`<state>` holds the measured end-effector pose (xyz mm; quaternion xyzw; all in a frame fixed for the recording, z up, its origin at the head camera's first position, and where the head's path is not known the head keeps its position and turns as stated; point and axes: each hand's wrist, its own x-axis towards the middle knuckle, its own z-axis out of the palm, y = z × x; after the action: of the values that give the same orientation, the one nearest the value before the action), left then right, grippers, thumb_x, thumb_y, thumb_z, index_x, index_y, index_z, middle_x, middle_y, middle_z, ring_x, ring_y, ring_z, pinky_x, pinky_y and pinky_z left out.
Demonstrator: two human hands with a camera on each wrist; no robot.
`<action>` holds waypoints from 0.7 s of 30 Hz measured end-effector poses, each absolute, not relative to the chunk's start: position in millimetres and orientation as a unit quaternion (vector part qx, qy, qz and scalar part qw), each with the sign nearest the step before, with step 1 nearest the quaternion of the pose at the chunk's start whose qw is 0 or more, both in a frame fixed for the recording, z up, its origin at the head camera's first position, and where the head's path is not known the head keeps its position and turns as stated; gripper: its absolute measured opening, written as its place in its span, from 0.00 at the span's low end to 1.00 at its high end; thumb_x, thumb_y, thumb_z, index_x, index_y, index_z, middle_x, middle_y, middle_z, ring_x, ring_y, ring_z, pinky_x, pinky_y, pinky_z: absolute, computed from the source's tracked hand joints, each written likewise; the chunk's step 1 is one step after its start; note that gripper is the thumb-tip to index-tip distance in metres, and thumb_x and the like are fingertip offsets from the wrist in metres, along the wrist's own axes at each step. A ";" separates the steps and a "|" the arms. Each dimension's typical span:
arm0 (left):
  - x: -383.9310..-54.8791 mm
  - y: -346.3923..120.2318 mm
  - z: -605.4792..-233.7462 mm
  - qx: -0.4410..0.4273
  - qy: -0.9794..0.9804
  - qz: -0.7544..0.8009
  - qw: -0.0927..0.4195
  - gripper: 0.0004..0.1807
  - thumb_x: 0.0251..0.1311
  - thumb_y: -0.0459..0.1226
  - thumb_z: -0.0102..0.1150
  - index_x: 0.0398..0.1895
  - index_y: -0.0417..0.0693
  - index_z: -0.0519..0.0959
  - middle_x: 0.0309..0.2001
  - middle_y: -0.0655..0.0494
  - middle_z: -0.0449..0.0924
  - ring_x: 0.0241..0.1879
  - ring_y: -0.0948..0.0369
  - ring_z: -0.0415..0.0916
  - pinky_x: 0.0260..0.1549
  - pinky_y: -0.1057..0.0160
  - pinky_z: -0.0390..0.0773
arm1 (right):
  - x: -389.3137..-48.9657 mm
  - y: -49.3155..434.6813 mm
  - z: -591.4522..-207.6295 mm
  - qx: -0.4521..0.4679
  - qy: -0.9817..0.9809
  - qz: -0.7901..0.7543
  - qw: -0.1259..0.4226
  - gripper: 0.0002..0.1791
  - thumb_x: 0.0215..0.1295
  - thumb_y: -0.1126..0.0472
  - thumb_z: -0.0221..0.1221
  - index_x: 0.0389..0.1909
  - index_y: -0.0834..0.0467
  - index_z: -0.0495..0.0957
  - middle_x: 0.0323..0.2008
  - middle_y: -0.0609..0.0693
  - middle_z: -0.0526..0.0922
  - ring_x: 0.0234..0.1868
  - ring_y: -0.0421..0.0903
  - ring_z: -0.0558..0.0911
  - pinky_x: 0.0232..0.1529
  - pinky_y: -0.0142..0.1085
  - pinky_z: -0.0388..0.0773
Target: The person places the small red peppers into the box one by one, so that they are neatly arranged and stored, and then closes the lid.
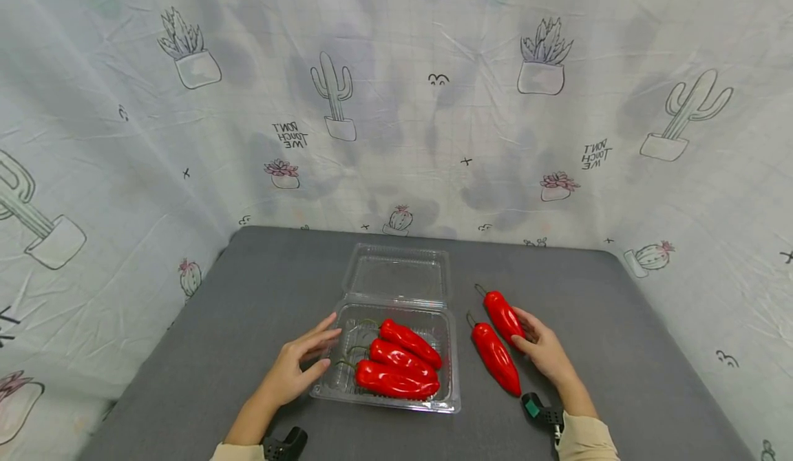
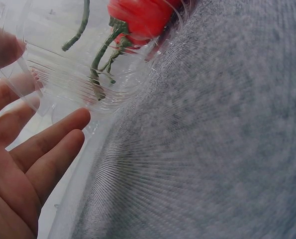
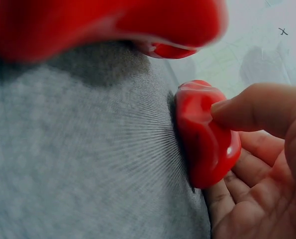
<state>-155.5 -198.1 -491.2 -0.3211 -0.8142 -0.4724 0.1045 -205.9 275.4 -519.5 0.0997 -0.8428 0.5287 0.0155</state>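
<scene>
Three red peppers [image 1: 400, 360] with green stems lie side by side in a clear plastic clamshell box [image 1: 453, 378], whose lid [image 1: 396, 276] is folded back. My left hand [image 1: 300, 360] is at the left rim of the box, fingers spread and fairly straight; in the left wrist view the fingertips [image 2: 80, 119] are right at the clear wall. To the right of the box, my right hand [image 1: 545, 351] pinches a red pepper [image 1: 503, 315] lying on the table, its thumb [image 3: 237, 107] on one side and fingers along the other. Another red pepper [image 1: 495, 359] lies just left of that one.
The box and peppers stand on a grey cloth-covered table [image 1: 266, 261]. A pale curtain [image 1: 396, 103] printed with cacti hangs behind the table and along both sides. Dark wrist devices [image 1: 286, 443] sit at both sleeves.
</scene>
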 end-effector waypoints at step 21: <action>-163.0 -205.2 -509.7 -0.322 -0.807 -0.485 0.097 0.27 0.58 0.24 0.55 0.63 0.40 0.70 0.70 0.37 0.58 0.53 0.53 0.78 0.47 0.61 0.81 | -205.7 277.0 -511.2 0.039 -0.847 0.531 0.020 0.29 0.63 0.64 0.59 0.65 0.67 0.66 0.60 0.67 0.72 0.47 0.19 0.70 0.45 0.17 0.71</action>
<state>-163.0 -205.2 -509.7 -0.3219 -0.8075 -0.4847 0.0972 -205.7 277.0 -511.2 0.0390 -0.8465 0.5306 0.0199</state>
